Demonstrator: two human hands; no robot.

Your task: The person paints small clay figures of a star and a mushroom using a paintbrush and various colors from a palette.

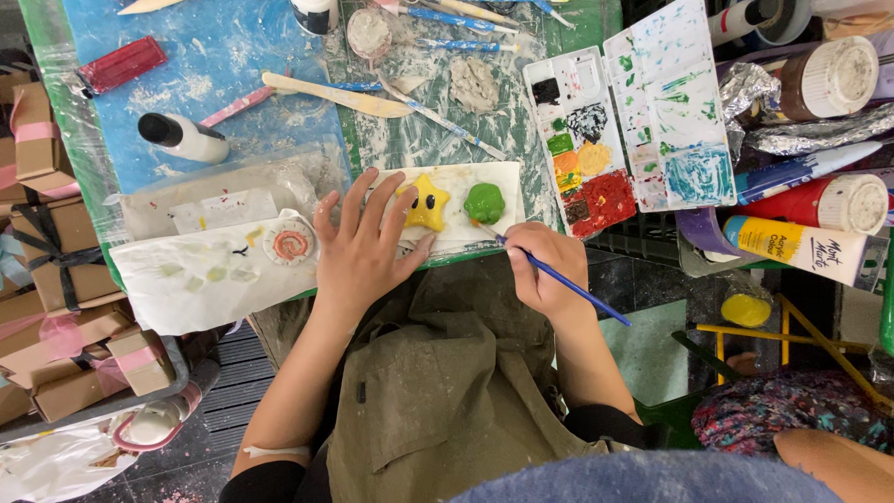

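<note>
Painting step: right hand (pixel 545 265) gripped brush (pixel 568 282), tip at green blob (pixel 484 202) on white tile (pixel 503 177). Left hand (pixel 361 244) flat, open, steadying tile beside star (pixel 426 201). Next likely: reload from palette (pixel 582 140), right of tile.

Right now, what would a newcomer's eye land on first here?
The yellow star figure and green figure on the white tile at the table's near edge. The left hand steadies the tile by the star; the right hand holds a blue paintbrush at the green one. The open paint palette lies right.
</note>
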